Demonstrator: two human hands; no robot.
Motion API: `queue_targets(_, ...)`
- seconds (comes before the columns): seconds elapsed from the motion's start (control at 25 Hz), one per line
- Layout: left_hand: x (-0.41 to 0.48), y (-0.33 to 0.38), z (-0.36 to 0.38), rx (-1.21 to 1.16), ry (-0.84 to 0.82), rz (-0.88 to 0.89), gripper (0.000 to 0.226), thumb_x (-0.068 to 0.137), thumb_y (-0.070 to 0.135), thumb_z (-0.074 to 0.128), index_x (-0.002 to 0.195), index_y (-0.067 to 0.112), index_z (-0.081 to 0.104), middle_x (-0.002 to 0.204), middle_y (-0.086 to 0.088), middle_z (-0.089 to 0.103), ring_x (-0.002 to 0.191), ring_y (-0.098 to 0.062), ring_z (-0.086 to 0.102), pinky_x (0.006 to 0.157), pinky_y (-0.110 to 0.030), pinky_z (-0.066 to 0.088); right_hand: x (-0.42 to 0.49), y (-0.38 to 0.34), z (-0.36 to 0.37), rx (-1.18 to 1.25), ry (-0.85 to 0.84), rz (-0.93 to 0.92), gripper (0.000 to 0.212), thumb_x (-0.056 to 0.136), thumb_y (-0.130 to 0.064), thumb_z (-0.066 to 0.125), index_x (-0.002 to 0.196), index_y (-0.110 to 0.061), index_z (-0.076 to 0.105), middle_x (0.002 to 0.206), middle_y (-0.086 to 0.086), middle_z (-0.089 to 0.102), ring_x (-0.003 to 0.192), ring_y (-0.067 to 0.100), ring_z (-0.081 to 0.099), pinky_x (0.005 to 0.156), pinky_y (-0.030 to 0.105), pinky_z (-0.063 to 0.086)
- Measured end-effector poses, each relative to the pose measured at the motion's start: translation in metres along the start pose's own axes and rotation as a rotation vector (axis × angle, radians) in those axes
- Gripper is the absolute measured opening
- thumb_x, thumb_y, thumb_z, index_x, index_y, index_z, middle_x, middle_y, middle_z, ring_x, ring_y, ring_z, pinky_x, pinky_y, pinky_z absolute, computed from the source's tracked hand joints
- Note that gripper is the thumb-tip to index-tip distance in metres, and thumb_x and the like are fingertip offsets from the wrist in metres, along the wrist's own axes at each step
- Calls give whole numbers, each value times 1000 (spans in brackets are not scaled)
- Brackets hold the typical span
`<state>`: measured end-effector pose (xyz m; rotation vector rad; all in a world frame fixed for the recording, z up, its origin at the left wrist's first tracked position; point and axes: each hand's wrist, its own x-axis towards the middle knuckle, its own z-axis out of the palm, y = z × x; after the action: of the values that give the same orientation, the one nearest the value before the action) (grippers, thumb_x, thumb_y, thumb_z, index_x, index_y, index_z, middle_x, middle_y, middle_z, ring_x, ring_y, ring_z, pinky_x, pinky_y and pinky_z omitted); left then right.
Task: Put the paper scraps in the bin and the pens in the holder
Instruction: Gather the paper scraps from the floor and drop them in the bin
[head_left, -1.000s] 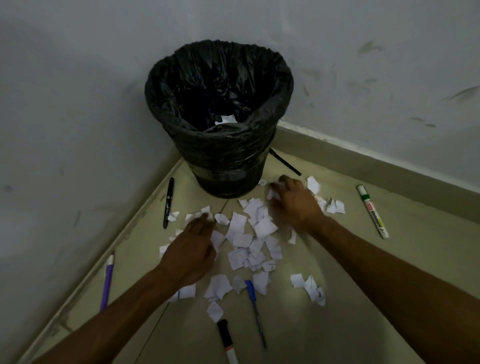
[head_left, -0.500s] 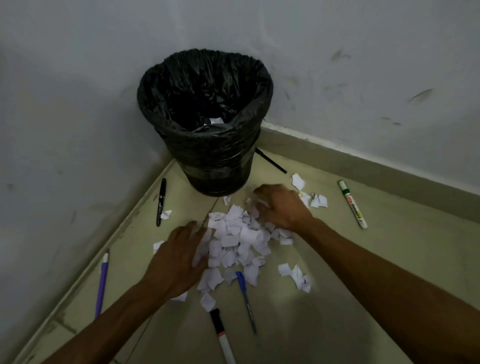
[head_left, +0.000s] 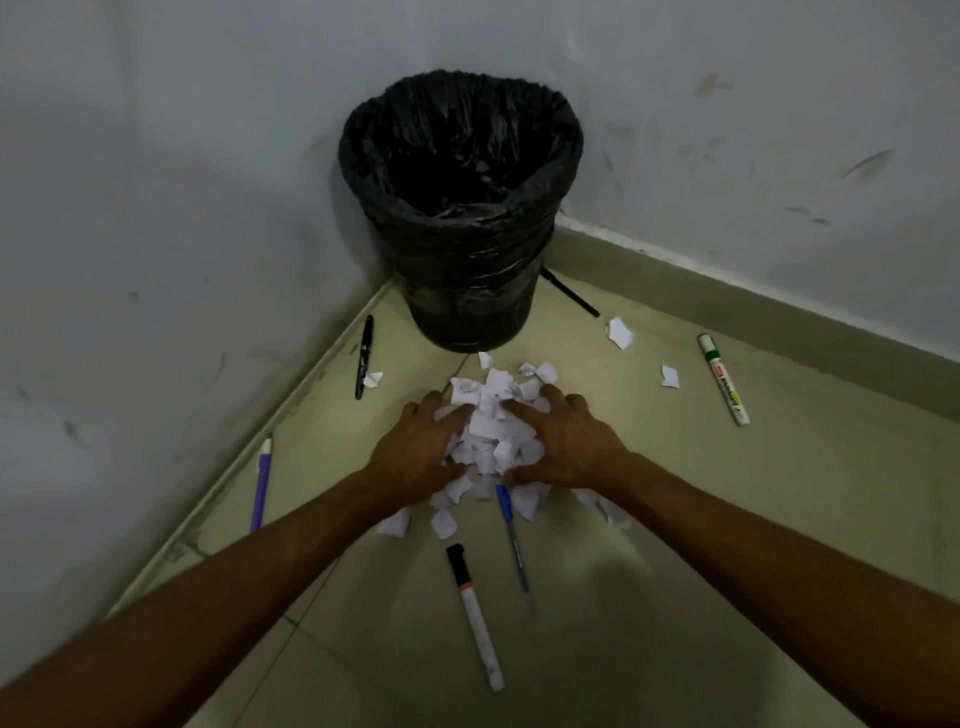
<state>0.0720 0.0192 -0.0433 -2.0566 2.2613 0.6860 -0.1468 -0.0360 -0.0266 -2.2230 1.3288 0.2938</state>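
Observation:
A heap of white paper scraps (head_left: 491, 423) lies on the floor in front of the bin (head_left: 462, 291), which is lined with a black bag and stands in the corner. My left hand (head_left: 421, 449) presses on the heap's left side and my right hand (head_left: 563, 441) on its right side, fingers curled around the paper. Loose scraps (head_left: 620, 332) lie to the right, and others near my wrists. Pens lie scattered: a blue pen (head_left: 511, 535), a black-capped marker (head_left: 475, 618), a green marker (head_left: 723, 379), a black pen (head_left: 363, 356), a purple pen (head_left: 261, 483). No holder is in view.
Another black pen (head_left: 570, 300) lies against the skirting just right of the bin. Two white walls meet behind the bin and close off the left and far sides. The beige tiled floor (head_left: 675, 545) extends to the right and toward me.
Both hands have swept inward, pushing the scattered scraps into one heap between them. The view has shifted, with the bin now farther up in the frame.

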Motion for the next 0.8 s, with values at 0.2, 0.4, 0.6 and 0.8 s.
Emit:
queue_targets(0.2, 15, -9, 0, -35, 111, 95, 37, 84, 31, 66, 119, 19, 63, 123, -11, 57, 110, -29, 53, 86, -31, 43, 23, -15, 9, -110, 93, -97, 55, 87, -39, 66, 139, -30, 49, 144, 14, 38, 127, 36, 42, 100, 44, 46)
queue_targets(0.4, 23, -11, 2, -168, 239, 38, 31, 80, 2, 66, 110, 5, 70, 108, -17, 63, 98, -30, 59, 79, -27, 42, 26, -9, 6, 202, 267, -67, 25, 91, -19, 65, 113, -10, 69, 106, 5, 64, 93, 20, 63, 76, 22, 42)
queue_targets(0.6, 4, -4, -14, -438, 486, -9, 18, 80, 1, 67, 96, 4, 75, 95, -12, 73, 86, -19, 66, 84, -17, 49, 6, -13, -22, 653, 465, 76, 24, 83, -22, 77, 104, -10, 73, 93, -3, 70, 80, 18, 69, 74, 24, 55)
queue_targets(0.8, -27, 30, -90, -701, 694, -107, 18, 80, 11, 75, 96, 21, 74, 89, 9, 73, 77, 7, 64, 71, -2, 46, -24, -35, -73, 1013, 546, -2, 13, 80, -18, 80, 91, -13, 74, 89, 6, 75, 73, 22, 74, 65, 29, 61)
